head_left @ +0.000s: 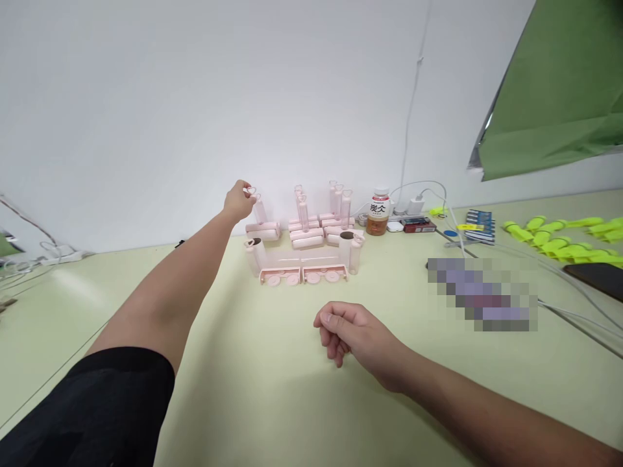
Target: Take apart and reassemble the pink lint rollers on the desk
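My left hand (238,202) reaches to the back of the table by the wall. Its thumb and fingers are closed on the heart-shaped loop of a pink heart-topped tube (252,191); the rest of that piece is mostly hidden by the hand. Beside it another clear pink tube (260,211) stands upright behind a pink roller-shaped piece (263,231). In front are two pink open trays with round discs (281,277), lying side by side. My right hand (353,331) hovers over the table nearer to me, fingers loosely curled and apart, with nothing in it.
More pink cylinders (307,239) and upright heart-topped tubes (346,207) stand against the wall. To their right are a labelled bottle (378,213), chargers with white cables (415,205), a blurred purple patch (479,295), yellow-green pieces (555,240) and a dark phone (596,279).
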`<state>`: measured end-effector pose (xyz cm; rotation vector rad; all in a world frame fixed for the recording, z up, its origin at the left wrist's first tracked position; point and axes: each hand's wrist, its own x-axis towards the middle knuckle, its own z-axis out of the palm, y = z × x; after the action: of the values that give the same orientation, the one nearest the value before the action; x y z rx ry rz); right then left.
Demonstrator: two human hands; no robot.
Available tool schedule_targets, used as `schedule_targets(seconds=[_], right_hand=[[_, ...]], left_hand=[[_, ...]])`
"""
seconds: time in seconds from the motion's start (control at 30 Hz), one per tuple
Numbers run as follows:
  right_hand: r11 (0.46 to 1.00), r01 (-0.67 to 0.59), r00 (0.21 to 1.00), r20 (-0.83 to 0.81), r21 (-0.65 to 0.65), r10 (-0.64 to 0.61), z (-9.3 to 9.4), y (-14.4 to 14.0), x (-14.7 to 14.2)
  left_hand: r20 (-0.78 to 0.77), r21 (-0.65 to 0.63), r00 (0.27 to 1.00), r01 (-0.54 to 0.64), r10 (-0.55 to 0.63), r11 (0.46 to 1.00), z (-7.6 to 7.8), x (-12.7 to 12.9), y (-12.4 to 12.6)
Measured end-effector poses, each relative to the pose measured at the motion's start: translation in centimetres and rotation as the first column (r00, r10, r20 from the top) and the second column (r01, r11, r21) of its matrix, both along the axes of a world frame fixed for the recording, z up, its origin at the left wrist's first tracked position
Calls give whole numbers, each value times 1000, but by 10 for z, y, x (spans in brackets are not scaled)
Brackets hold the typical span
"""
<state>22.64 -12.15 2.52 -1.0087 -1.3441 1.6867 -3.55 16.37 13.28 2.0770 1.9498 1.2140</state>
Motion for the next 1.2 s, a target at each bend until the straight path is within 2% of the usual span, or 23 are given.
schedule_targets(seconds=[0.17,0.33,0.67,0.97,1.07,1.2], right_hand=[[1000,-13,1000,16,-2,13,2,-1,0],[999,-42,999,26,11,42,1,-1,0],[998,-55,997,51,14,54,-3,1,1],[998,-61,996,60,22,60,-5,2,1],[997,-70,995,70,21,69,-4,2,1],[997,-75,994,78,20,73,-5,2,2]], left_hand=[[-43,-73,999,-16,13,997,-16,-1,6],[-127,-130,992,-3,-14,992,-20,-4,13],[-280,-135,960,-63,23,989,-11,0,11],[-292,-171,956,-87,34,981,-6,7,0],[-263,-180,963,-112,62,977,2,10,-8],[-286,-136,951,-160,116,978,21,20,-29]])
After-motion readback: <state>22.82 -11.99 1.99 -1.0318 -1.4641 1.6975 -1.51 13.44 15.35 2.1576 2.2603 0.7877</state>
